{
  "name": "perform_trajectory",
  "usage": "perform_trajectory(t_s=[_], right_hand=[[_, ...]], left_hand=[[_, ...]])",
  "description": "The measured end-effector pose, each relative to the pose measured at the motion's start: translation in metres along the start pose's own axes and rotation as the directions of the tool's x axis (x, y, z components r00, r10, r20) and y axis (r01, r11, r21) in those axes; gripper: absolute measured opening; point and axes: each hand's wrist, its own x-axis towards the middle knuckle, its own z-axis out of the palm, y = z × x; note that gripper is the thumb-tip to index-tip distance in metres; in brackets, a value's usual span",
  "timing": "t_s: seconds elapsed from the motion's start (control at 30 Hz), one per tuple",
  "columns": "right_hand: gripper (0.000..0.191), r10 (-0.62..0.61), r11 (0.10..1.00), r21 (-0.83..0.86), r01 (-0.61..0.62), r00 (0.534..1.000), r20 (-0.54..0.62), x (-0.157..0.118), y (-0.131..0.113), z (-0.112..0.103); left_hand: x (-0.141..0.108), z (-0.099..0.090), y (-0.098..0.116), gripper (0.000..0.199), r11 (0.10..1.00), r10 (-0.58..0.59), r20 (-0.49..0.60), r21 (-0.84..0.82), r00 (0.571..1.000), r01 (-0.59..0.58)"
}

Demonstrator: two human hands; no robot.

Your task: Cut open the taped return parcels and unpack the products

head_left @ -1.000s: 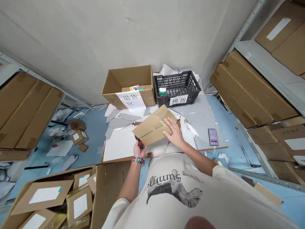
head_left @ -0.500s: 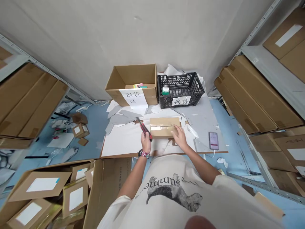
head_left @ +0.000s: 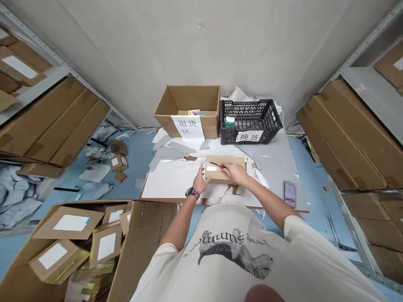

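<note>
A small taped cardboard box (head_left: 225, 175) lies on the table in front of me. My right hand (head_left: 235, 173) is closed round a red and black utility knife (head_left: 222, 166), whose blade points left over the taped top of the box. At the box's left end is my left hand (head_left: 200, 180), its fingers spread and holding nothing. A watch (head_left: 192, 192) is on my left wrist.
An open carton (head_left: 189, 100) with a paper sign and a black crate (head_left: 250, 121) stand at the table's back. A phone (head_left: 289, 194) lies at the right. A big carton of parcels (head_left: 135, 235) is at lower left; shelves flank both sides.
The knife has passed from my left hand to my right hand and is now over the box. My left hand has opened and moved to the box's left end. The view has shifted left.
</note>
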Motion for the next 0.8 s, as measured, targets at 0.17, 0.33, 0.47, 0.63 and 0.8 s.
perform_trajectory(t_s=[0.17,0.33,0.47,0.63,0.8], right_hand=[[0.037,-0.101,0.861,-0.464,0.208,0.964,0.245,0.04,-0.037,-0.004],[0.037,-0.128,0.792,-0.532,0.3,0.933,0.336,0.053,-0.038,-0.002],[0.038,-0.142,0.767,-0.553,0.326,0.926,0.349,0.054,-0.042,-0.003],[0.036,-0.12,0.752,-0.567,0.336,0.916,0.384,0.052,-0.038,-0.018],[0.032,0.086,0.746,-0.64,0.184,0.926,0.366,0.019,0.013,-0.053]], left_hand=[[0.012,0.01,-0.005,0.081,0.982,-0.097,0.065,0.167,0.993,0.085],[0.008,0.02,-0.006,0.065,0.949,-0.166,0.025,0.274,0.986,0.153],[0.002,0.026,-0.009,0.067,0.944,-0.208,0.02,0.267,0.978,0.195],[-0.003,0.031,-0.007,0.069,0.91,-0.271,-0.013,0.323,0.962,0.261],[-0.002,0.033,-0.003,0.066,0.902,-0.28,-0.025,0.336,0.96,0.272]])
